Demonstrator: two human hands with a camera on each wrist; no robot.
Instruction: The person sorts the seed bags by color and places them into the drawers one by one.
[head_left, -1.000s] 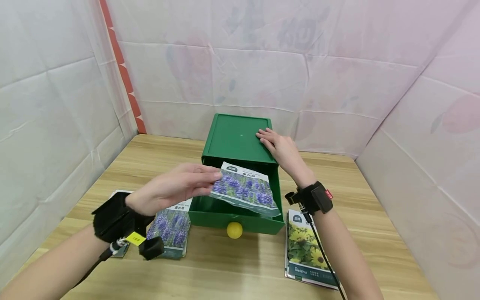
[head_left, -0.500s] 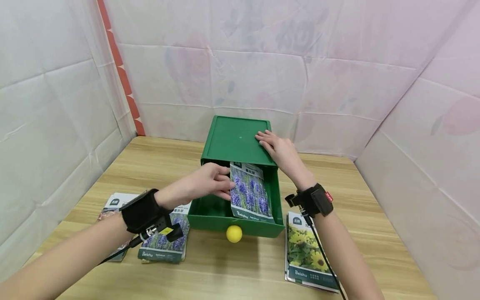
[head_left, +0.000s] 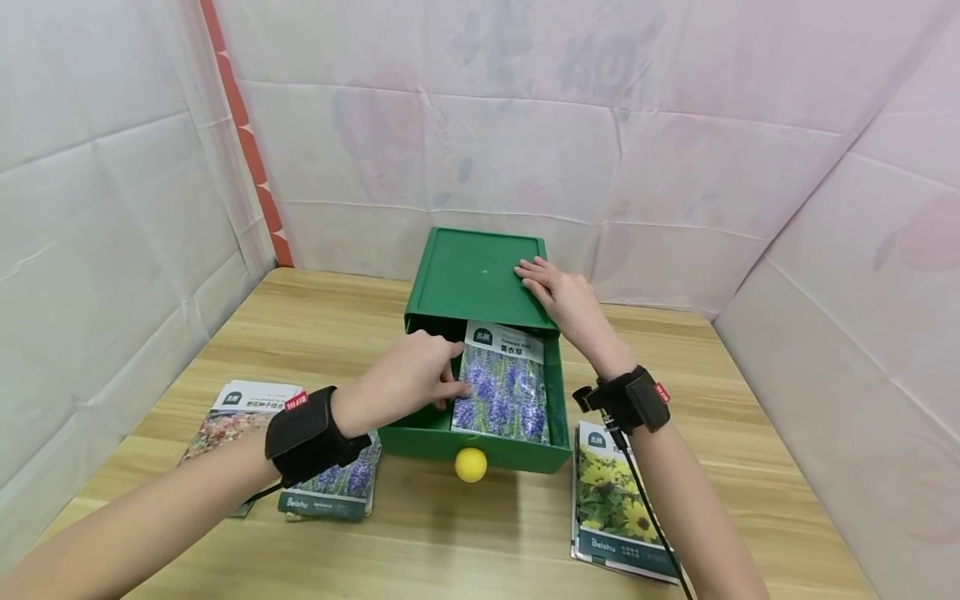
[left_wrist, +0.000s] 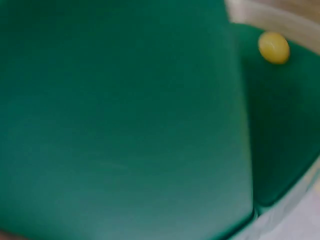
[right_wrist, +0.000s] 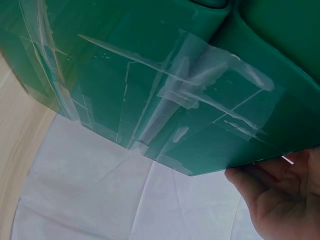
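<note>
A green box stands at the back of the wooden table, its drawer pulled out toward me, with a yellow ball knob on the front. A lavender seed packet lies in the drawer's right half. My left hand reaches into the drawer and its curled fingers hold the packet's left edge. My right hand rests flat, fingers straight, on the box's top right corner. The left wrist view shows only blurred green and the knob. The right wrist view shows the box's taped side and the fingers.
More lavender packets and a mixed-flower packet lie on the table to the drawer's left. Sunflower packets are stacked to its right. White cloth walls close in the table on three sides.
My left hand carried the lavender packet from above the drawer down into it, and the packet now lies nearly flat inside. The right hand stayed on the box top.
</note>
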